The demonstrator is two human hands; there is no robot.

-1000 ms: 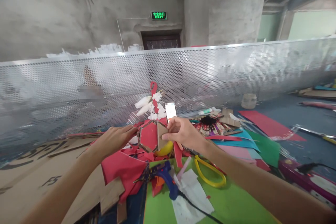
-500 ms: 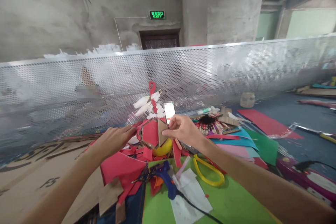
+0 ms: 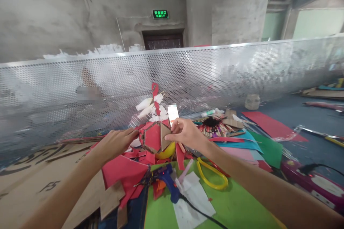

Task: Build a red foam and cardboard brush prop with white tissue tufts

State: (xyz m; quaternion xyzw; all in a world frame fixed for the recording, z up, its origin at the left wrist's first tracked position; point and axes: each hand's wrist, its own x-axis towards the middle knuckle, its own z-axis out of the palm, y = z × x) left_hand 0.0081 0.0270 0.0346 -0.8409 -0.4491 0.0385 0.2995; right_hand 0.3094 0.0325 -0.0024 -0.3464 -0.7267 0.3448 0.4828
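Right hand [image 3: 189, 135] pinches brown panel [image 3: 165, 136] on red hexagonal piece [image 3: 152, 137]; left hand [image 3: 115, 143] at its left edge, can't tell grip; blue glue gun [image 3: 168, 182] nearby

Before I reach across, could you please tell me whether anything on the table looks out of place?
The blue glue gun stands out: it lies amid red scraps, its cord trailing over a wrinkled white sheet, an untidy spot for a tool that may be hot.

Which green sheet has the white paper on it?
The light green sheet in front, under the white paper; the dark green sheet lies farther back, right.
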